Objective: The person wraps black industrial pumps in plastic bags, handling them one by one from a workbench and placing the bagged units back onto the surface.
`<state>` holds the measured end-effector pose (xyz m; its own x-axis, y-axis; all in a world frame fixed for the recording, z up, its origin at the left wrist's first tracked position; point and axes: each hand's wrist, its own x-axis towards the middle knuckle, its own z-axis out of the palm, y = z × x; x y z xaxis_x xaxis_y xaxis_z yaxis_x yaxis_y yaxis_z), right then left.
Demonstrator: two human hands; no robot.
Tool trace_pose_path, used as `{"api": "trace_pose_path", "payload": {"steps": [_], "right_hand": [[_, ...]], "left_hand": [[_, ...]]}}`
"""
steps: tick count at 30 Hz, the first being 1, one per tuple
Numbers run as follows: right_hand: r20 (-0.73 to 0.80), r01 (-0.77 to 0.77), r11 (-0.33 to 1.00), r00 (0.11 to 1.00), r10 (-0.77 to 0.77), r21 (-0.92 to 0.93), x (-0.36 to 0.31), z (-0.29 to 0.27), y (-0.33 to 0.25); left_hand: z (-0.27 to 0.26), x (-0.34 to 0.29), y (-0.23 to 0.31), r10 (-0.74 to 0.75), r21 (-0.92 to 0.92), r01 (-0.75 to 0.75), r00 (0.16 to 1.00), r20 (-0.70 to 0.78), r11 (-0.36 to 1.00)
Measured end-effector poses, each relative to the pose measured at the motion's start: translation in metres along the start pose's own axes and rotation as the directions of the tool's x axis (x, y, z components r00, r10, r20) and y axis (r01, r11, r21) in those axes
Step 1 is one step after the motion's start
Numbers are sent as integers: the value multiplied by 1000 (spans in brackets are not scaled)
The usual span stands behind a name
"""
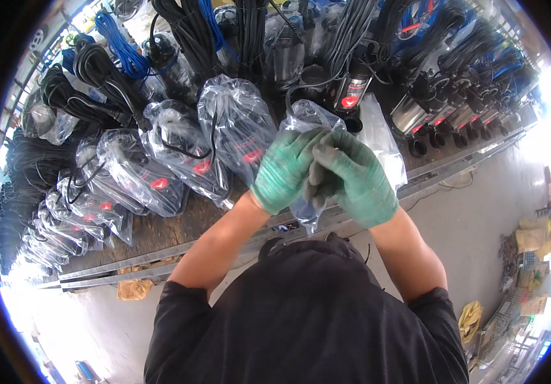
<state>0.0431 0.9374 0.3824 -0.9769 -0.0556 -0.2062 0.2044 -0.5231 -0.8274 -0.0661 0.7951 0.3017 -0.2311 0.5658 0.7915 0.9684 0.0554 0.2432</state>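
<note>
Both hands wear green gloves with dark grey fingers and meet in front of me at the bench's near edge. My left hand [286,171] has its fingers bent and pressed together on a clear plastic bag [312,115]. Against it, my right hand [360,176] curls its fingers onto the same bag. Film shows above the hands and hangs below them; what lies inside is mostly hidden. Left of the hands stands a bagged metal pump [234,125] with a red label. Behind them to the right is an unbagged pump [354,89] with a black cable.
A wooden bench [160,232] with a metal edge carries rows of bagged pumps at left and unbagged pumps [413,112] at right. Coiled black cables [189,32] and a blue cable coil [122,48] top them. An empty-looking plastic bag [378,131] lies right of my hands. Sacks [471,320] rest on the floor.
</note>
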Motion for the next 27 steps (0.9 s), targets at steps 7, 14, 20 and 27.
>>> {"api": "trace_pose_path", "payload": {"steps": [7, 14, 20, 27], "right_hand": [[742, 414, -655, 568, -357, -632, -3, -31, -34], [908, 512, -792, 401, -121, -332, 27, -31, -37], [850, 518, -718, 487, -200, -466, 25, -11, -20], [140, 200, 35, 788, -600, -979, 22, -37, -10]], "left_hand": [[-31, 45, -13, -155, -56, 198, 888, 433, 979], [-43, 80, -43, 84, -576, 407, 762, 642, 709], [-50, 80, -40, 90, -567, 487, 701, 708, 664], [-77, 58, -40, -228, -714, 583, 811, 539, 387]]}}
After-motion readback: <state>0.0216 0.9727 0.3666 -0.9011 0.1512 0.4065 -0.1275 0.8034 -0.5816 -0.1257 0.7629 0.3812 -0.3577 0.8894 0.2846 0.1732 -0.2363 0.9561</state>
